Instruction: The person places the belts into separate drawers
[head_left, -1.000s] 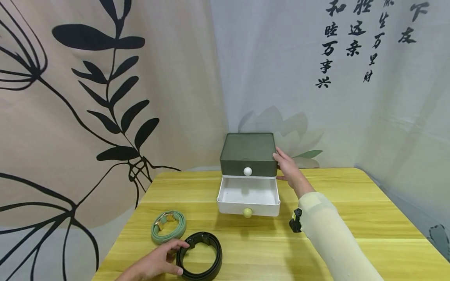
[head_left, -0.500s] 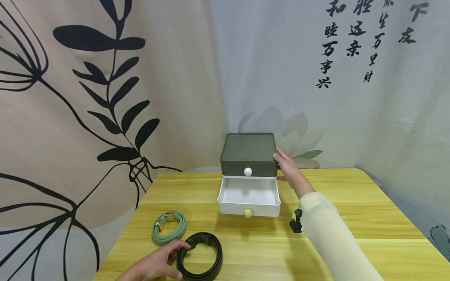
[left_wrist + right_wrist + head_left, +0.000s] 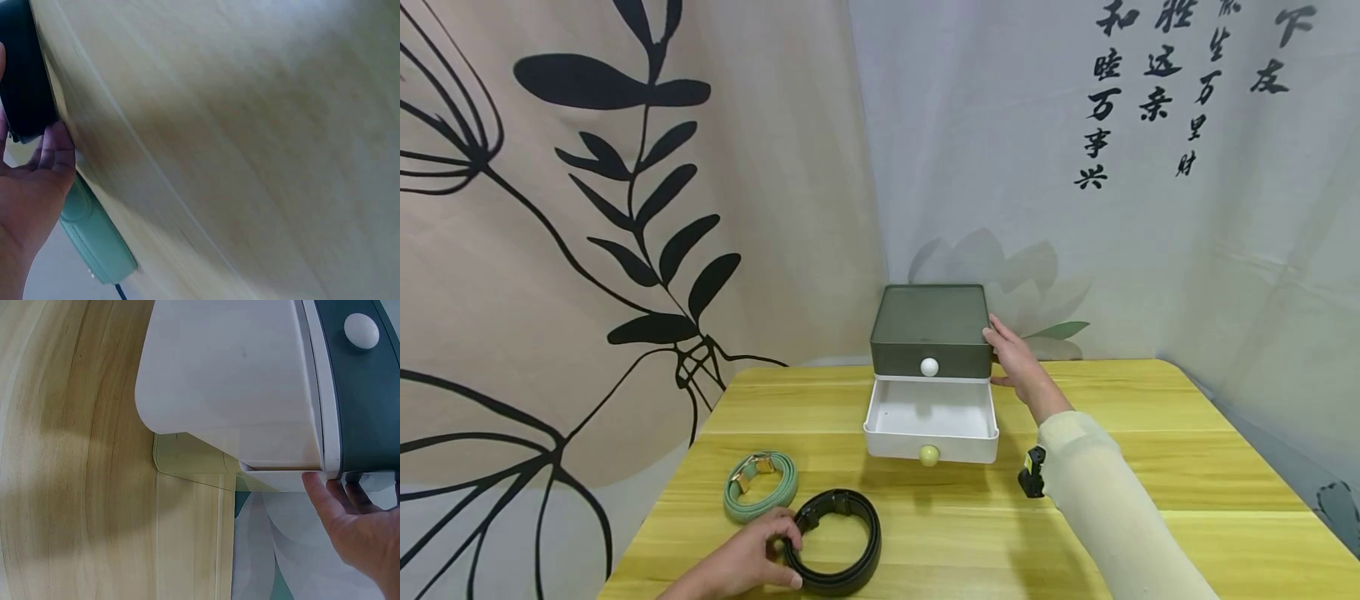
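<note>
My left hand (image 3: pixel 754 553) grips the left side of a coiled black belt (image 3: pixel 874 550), its fingers over the rim and its thumb at the near edge. In the left wrist view, the black belt (image 3: pixel 28 75) sits between the thumb and curled fingers. Just behind the hand lies a coiled green belt (image 3: pixel 786 487) with gold buckle parts. My right hand (image 3: pixel 1018 362) rests against the right side of a small drawer box (image 3: pixel 931 315), fingers extended along it. The box's lower white drawer (image 3: pixel 891 444) is pulled out and holds nothing visible; its upper dark green drawer is closed.
The wooden table (image 3: pixel 1120 467) carries the box near its back edge. A printed curtain (image 3: pixel 790 167) hangs right behind. The pulled-out drawer's yellow-green knob (image 3: pixel 928 455) points forward, and the belts lie at the front left.
My left hand has closed its fingers round the black belt and shifted it slightly right and away from me. The right hand and the drawer box have stayed put.
</note>
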Tool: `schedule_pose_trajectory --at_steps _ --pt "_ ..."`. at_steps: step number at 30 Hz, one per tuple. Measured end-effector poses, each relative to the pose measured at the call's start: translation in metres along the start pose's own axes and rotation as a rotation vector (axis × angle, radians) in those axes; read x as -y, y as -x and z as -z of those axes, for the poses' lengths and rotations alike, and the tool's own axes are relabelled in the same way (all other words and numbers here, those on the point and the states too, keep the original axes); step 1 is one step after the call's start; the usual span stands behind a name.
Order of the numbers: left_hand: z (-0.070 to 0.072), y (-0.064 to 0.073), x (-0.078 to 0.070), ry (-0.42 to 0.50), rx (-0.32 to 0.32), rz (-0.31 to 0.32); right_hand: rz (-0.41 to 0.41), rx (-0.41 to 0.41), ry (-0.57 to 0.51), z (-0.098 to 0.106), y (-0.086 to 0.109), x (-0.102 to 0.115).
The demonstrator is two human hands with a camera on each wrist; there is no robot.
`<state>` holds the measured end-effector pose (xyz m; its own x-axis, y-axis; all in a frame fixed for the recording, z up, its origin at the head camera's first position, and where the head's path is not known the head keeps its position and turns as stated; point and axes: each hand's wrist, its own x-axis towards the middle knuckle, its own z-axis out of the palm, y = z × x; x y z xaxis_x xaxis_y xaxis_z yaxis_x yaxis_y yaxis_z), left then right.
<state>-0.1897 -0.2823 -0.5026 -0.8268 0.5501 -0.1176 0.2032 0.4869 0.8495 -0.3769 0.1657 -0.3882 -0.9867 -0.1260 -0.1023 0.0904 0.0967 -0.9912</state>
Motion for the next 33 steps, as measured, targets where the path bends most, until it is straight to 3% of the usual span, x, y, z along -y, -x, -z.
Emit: schedule_pose_trajectory --at_steps 12,18,33 --pt "-0.003 -0.007 -0.006 -0.012 -0.108 0.014 0.008 0.003 0.007 -0.002 0.005 0.001" --pt "0.002 -0.008 -0.012 0.039 -0.151 0.026 0.006 -0.005 0.004 -0.002 0.004 0.002" --pt "0.015 -0.007 -0.025 -0.003 -0.262 0.04 0.006 -0.001 0.002 -0.001 0.001 -0.001"
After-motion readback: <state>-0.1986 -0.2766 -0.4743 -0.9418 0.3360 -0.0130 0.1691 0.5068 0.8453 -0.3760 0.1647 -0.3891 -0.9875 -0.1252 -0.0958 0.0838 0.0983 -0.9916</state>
